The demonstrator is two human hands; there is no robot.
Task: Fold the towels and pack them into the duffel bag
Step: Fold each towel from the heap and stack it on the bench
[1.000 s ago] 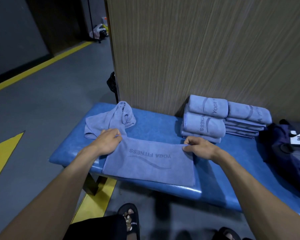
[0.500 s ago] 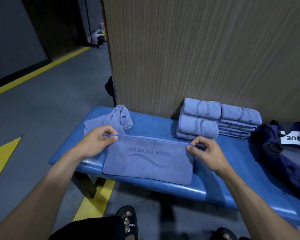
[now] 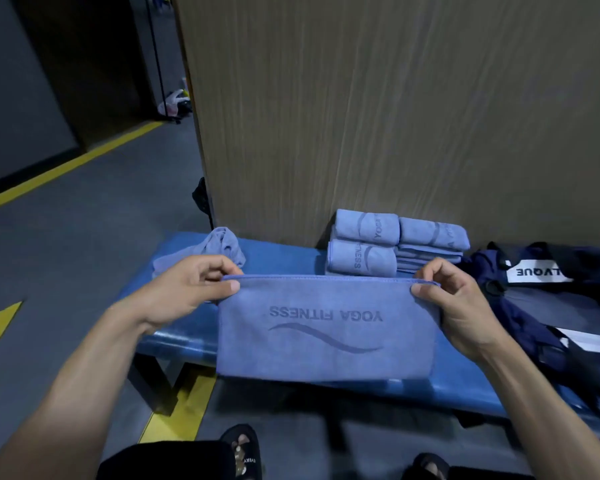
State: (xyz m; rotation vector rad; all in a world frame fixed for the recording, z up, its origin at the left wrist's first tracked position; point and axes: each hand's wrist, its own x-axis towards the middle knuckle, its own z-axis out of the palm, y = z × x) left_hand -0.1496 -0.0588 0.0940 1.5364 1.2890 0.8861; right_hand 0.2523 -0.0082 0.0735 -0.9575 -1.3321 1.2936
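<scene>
- Towel (image 3: 326,327) hangs between my hands over the blue surface (image 3: 465,382), long axis left to right.
- My left hand (image 3: 187,289) pinches one top corner, my right hand (image 3: 458,299) the other.
- Duffel bag (image 3: 551,306) lies nearer my right hand.

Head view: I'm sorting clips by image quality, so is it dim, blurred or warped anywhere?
Head view: dim, bluish light; the towel pinched by the left hand and right hand is sharp enough to read its lettering; the bag smears toward the right edge; the wide lens bows the wooden panel.
</scene>
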